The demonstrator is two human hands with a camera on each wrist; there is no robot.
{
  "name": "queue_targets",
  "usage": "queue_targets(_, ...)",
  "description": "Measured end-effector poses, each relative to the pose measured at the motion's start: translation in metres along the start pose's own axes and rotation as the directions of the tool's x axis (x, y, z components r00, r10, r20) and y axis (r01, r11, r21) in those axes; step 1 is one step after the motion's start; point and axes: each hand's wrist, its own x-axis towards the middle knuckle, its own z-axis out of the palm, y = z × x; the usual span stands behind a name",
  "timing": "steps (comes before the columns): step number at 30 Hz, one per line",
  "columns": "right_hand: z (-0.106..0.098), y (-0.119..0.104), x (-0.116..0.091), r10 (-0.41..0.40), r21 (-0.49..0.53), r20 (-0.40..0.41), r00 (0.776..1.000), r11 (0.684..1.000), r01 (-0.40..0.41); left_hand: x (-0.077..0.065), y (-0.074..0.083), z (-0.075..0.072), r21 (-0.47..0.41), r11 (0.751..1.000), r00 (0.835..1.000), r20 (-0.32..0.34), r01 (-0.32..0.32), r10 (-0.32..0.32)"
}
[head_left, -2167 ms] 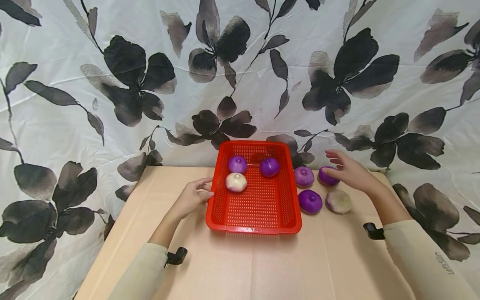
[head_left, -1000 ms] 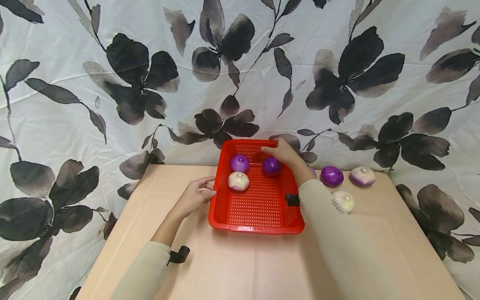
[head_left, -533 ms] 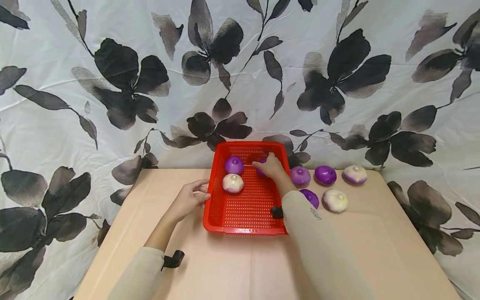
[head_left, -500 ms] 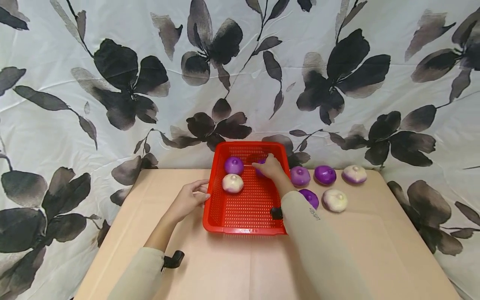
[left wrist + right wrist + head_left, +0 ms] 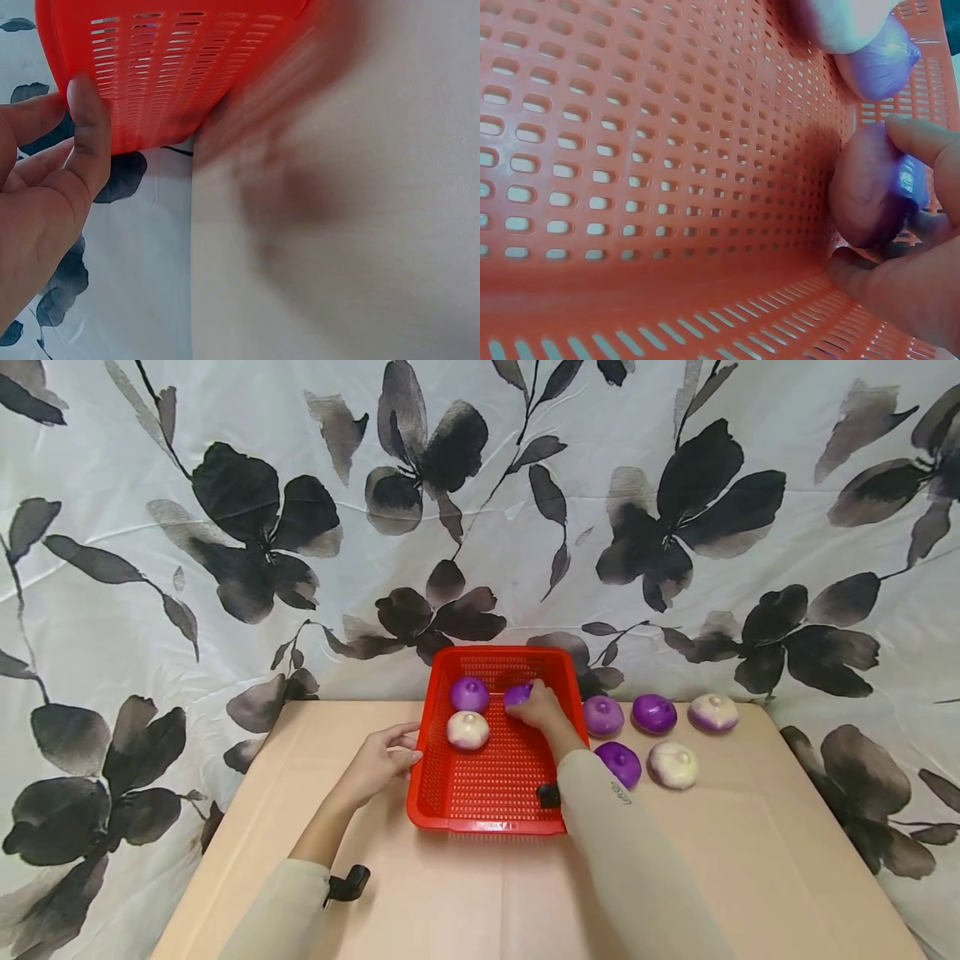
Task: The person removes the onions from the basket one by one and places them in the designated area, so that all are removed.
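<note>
Right hand (image 5: 542, 708) gripping an onion (image 5: 870, 187) inside the basket (image 5: 487, 825)

The purple onion is sitting near the middle of the head view, thumb and fingers holding it from two sides. In the right wrist view its longer axis is running roughly up and down the frame; I can't tell where its tip is pointing. The left hand (image 5: 377, 762) is resting relaxed fingers against the basket's left side.

Held onion (image 5: 517, 695) now further left

Beige tabletop (image 5: 480, 902): red basket (image 5: 498, 781), five onions (image 5: 655, 717) beside it.
</note>
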Motion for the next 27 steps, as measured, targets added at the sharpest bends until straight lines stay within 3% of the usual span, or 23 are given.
queue_targets(9,-0.004,0.005,0.0,0.016,0.054,0.035,0.999,0.998,-0.018,0.002,0.001,0.003,-0.007,1.0,1.0,0.012,0.009,-0.009)
queue_targets(17,-0.011,0.008,0.002,-0.043,0.092,0.041,0.998,0.995,0.039,0.004,0.001,0.003,0.002,1.0,1.0,0.009,0.007,-0.007)
queue_targets(27,-0.034,-0.012,0.0,-0.138,0.149,0.038,0.99,0.98,0.131,0.0,0.003,0.0,0.011,1.0,1.0,0.006,0.009,-0.009)
